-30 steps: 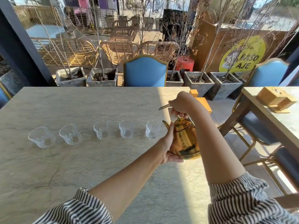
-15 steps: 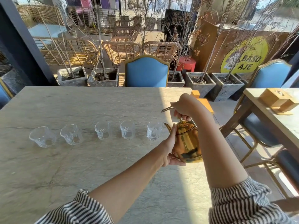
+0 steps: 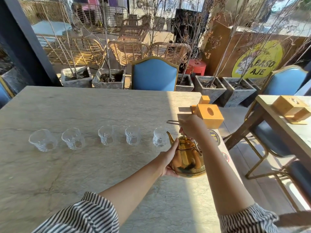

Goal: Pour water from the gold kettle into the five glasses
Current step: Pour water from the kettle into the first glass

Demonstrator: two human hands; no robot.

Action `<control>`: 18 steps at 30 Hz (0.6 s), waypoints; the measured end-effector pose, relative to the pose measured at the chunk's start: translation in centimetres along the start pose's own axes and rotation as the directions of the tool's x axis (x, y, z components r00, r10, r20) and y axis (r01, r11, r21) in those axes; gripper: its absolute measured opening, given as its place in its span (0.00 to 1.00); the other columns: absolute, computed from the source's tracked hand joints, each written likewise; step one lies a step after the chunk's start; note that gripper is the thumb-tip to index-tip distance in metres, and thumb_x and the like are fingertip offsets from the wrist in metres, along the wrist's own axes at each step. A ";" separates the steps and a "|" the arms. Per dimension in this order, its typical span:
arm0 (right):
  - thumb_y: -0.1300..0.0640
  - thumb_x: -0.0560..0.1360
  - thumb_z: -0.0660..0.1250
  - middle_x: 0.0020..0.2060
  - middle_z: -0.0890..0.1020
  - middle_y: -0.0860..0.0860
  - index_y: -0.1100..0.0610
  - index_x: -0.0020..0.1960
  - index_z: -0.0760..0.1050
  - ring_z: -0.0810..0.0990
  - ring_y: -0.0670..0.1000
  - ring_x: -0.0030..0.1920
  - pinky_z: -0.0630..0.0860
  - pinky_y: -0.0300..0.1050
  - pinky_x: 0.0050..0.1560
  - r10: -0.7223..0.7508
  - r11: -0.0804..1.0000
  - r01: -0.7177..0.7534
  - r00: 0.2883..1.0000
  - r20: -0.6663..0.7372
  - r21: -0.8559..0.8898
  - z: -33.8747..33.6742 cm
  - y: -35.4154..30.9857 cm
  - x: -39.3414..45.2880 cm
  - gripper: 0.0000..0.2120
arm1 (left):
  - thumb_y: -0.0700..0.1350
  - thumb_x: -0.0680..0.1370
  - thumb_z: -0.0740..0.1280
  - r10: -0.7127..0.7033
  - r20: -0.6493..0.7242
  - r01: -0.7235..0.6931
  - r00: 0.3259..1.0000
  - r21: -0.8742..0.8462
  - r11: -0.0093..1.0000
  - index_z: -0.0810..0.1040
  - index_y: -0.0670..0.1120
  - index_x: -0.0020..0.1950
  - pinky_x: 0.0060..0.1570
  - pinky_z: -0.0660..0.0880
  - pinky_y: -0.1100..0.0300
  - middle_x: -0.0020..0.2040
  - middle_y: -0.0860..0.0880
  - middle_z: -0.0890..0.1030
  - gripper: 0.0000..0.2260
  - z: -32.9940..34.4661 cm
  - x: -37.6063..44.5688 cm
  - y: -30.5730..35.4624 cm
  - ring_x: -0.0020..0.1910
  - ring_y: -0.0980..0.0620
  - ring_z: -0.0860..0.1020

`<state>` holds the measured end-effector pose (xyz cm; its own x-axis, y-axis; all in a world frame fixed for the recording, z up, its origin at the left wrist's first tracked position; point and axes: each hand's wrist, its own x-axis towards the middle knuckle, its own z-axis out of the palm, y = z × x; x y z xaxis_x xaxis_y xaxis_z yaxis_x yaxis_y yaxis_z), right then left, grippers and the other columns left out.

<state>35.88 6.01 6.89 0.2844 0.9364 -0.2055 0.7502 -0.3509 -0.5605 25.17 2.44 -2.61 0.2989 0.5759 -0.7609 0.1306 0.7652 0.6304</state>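
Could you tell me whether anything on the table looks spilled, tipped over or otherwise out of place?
Nothing stands out. The five clear ribbed glasses stand upright in a row on the dry grey stone table, and both hands hold the shiny gold metal kettle beside the rightmost one.

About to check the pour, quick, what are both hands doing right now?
Left hand: cupped against the side of the gold kettle, supporting it.
Right hand: closed on the kettle's top handle.
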 end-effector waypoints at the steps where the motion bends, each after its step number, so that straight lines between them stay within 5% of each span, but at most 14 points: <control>1: 0.52 0.81 0.60 0.17 0.73 0.48 0.59 0.31 0.77 0.73 0.48 0.20 0.67 0.40 0.23 -0.003 1.000 0.004 1.000 -0.007 0.011 0.2 0.2 -0.1 0.22 | 0.77 0.68 0.63 0.005 0.002 -0.005 1.000 0.002 1.000 0.76 0.47 0.60 0.54 0.83 0.42 0.48 0.44 0.83 0.37 -0.2 0.1 -0.1 0.42 0.46 0.83; 8: 0.51 0.81 0.60 0.22 0.75 0.49 0.56 0.28 0.75 0.72 0.48 0.23 0.72 0.43 0.30 -0.053 0.996 0.056 0.997 -0.050 0.065 0.2 0.3 -1.0 0.25 | 0.83 0.45 0.68 0.061 -0.039 -0.062 0.997 -0.028 0.998 0.71 0.45 0.72 0.33 0.84 0.48 0.63 0.41 0.81 0.64 -0.9 0.7 -0.4 0.55 0.41 0.84; 18: 0.52 0.81 0.60 0.24 0.76 0.49 0.56 0.30 0.75 0.72 0.47 0.23 0.68 0.39 0.26 -0.140 0.990 0.140 0.990 -0.013 -0.009 0.0 -3.9 -1.6 0.23 | 0.83 0.44 0.65 0.122 -0.069 -0.125 0.990 -0.048 0.991 0.74 0.44 0.69 0.36 0.85 0.48 0.59 0.42 0.83 0.63 -3.4 -1.6 0.3 0.52 0.43 0.85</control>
<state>32.48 5.90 9.37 0.1842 0.9762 -0.1149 0.7882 -0.2165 -0.5761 21.56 2.75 -1.75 0.2470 0.6830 -0.6873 0.0471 0.7000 0.7126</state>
